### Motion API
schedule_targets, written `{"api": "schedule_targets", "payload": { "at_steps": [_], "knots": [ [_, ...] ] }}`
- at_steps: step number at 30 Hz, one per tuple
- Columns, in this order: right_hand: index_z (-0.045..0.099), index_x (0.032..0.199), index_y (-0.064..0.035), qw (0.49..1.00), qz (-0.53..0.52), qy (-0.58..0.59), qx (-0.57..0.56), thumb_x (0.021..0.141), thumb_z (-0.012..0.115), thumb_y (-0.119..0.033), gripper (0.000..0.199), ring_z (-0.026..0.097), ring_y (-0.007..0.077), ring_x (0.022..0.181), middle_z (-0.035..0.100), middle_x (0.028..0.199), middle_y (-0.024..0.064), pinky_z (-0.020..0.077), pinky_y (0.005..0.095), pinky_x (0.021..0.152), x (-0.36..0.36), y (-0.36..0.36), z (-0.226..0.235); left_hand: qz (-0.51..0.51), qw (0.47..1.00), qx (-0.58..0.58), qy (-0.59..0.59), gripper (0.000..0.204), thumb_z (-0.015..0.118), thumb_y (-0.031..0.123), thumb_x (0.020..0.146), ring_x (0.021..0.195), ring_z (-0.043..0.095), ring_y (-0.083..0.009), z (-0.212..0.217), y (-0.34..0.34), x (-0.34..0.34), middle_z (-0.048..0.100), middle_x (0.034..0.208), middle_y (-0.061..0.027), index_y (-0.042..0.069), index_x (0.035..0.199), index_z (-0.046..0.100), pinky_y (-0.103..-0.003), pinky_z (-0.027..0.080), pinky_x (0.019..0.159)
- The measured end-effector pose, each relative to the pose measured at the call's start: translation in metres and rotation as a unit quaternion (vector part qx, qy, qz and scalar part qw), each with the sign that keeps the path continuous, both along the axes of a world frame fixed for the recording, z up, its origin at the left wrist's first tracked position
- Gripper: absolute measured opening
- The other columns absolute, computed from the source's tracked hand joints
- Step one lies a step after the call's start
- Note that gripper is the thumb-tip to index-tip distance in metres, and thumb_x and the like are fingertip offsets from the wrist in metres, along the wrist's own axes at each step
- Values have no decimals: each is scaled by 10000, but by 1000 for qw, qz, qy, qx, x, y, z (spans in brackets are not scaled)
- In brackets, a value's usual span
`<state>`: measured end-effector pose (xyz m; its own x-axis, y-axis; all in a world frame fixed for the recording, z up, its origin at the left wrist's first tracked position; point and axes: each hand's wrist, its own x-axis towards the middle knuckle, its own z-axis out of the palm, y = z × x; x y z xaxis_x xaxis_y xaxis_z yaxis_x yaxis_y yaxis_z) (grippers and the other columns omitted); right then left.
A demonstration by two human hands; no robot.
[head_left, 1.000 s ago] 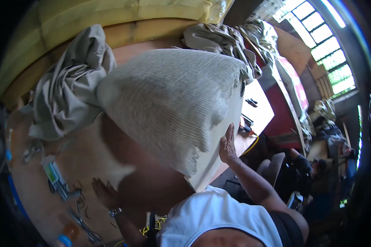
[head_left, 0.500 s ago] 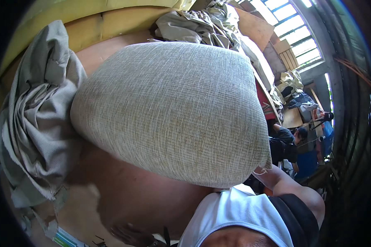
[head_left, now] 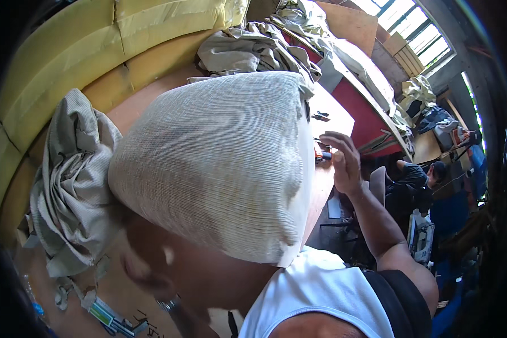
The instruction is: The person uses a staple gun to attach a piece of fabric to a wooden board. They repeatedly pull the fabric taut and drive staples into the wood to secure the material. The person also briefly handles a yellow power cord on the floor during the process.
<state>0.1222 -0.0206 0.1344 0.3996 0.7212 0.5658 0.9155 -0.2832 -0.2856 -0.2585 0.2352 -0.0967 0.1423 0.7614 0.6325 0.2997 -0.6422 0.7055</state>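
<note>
A big cushion in beige woven cloth fills the middle of the view, above a wooden table. One end of its cover gapes, showing white lining at the lower right edge. My left hand is a blur pressed under the cushion's lower left side, with a wristwatch on the arm; its fingers are hidden. My right hand is raised just right of the cushion's edge, fingers spread, holding nothing. Close to it on the table lie an orange-handled tool and black scissors.
Yellow foam blocks curve round the back left. Crumpled grey fabric lies left of the cushion, with more cloth heaped behind. A red bench and another person are at the right. Scraps and a green-white packet lie at the lower left.
The cushion has turned, bringing its open end toward me. My right hand has come off its lower right edge and risen beside it. My left arm stays beneath.
</note>
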Motion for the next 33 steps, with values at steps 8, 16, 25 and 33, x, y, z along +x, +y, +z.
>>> {"api": "schedule_targets", "payload": {
  "at_steps": [8, 16, 25, 33],
  "knots": [
    [614, 1235, -11, 965, 239, -28, -99, 1005, 300, -604, 710, 530, 370, 1278, 606, 1281, 177, 353, 531, 1087, -22, 64, 59, -412, 894, 141, 107, 795, 472, 683, 914, 1310, 501, -393, 244, -25, 171, 546, 1387, -206, 3, 1322, 524, -515, 357, 1104],
    [500, 1388, -80, 969, 176, -87, -151, 976, 292, -661, 742, 450, 297, 1363, 522, 1391, 163, 207, 603, 1164, 30, 93, 29, -429, 888, 86, 143, 669, 518, 614, 927, 1243, 582, -326, 228, -37, 161, 638, 1288, -156, 39, 1258, 605, -473, 362, 1106],
    [589, 1277, -78, 979, -94, 48, -175, 1045, 281, -419, 515, 586, 317, 1197, 634, 1268, 113, 331, 526, 1070, 162, 112, 28, -434, 890, 49, 135, 704, 426, 638, 944, 1246, 576, -351, 225, -39, 159, 641, 1273, -182, 30, 1240, 624, -498, 346, 1112],
    [591, 1252, -3, 987, -3, 72, 143, 1038, 410, -288, 400, 551, 338, 1223, 602, 1267, 201, 411, 404, 1041, 154, 85, 8, -417, 903, 50, 86, 688, 368, 649, 969, 1187, 617, -320, 220, -39, 163, 679, 1213, -136, 64, 1194, 651, -473, 390, 1079]
  ]
}}
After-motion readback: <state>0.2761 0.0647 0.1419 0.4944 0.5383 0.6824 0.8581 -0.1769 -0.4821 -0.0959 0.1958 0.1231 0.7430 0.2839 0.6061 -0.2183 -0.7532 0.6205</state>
